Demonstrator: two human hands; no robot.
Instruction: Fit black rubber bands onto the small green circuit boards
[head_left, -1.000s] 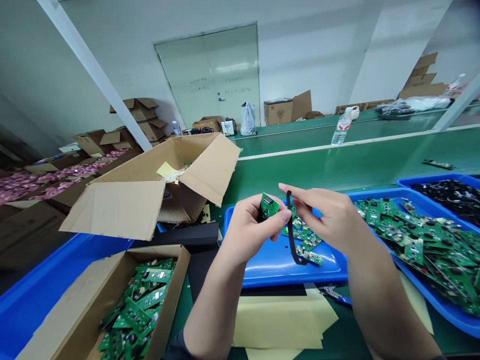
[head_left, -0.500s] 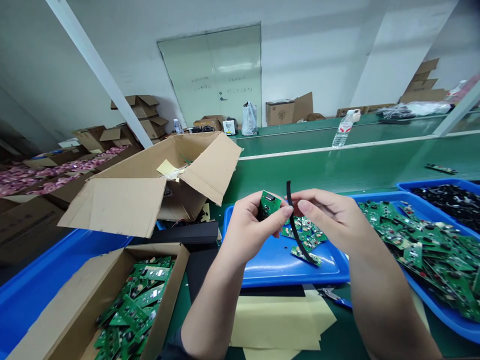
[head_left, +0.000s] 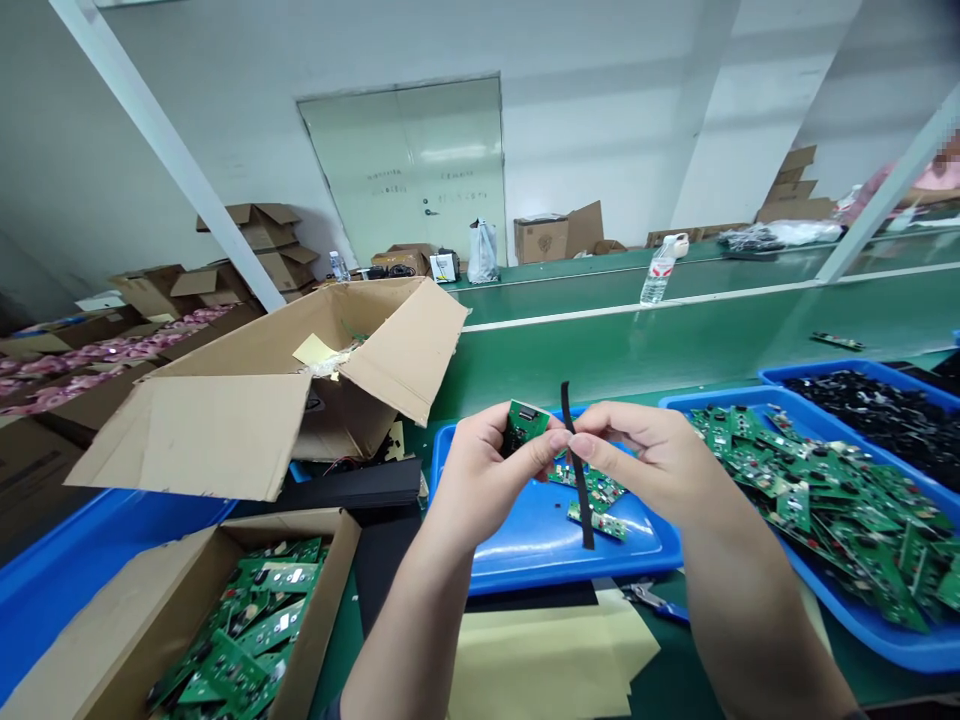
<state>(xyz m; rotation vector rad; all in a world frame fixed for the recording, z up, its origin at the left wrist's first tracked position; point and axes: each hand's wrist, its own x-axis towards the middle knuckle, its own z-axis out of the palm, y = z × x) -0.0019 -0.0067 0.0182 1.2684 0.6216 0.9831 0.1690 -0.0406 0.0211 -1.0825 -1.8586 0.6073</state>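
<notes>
My left hand (head_left: 487, 470) is closed around a green circuit board (head_left: 525, 424), its upper end showing above the fingers. A narrow black strip (head_left: 580, 495) hangs upright between my hands, its lower end over the tray. Thumb and fingers of my right hand (head_left: 637, 455) pinch this strip near its middle, and my left thumb tip meets it there too. Below them is a shallow blue tray (head_left: 510, 570), where several small circuit boards (head_left: 600, 490) lie.
On the right stand a blue bin (head_left: 877, 655) heaped with circuit boards and a bin of black parts (head_left: 877, 410). A cardboard box of boards (head_left: 341, 560) is at lower left, a larger open carton (head_left: 225, 425) behind. Yellow paper (head_left: 547, 660) and pliers (head_left: 660, 603) lie in front.
The black strip has straightened from a curve to nearly vertical, and my right fingers have closed in beside my left thumb. The whole view has shifted slightly to the right.
</notes>
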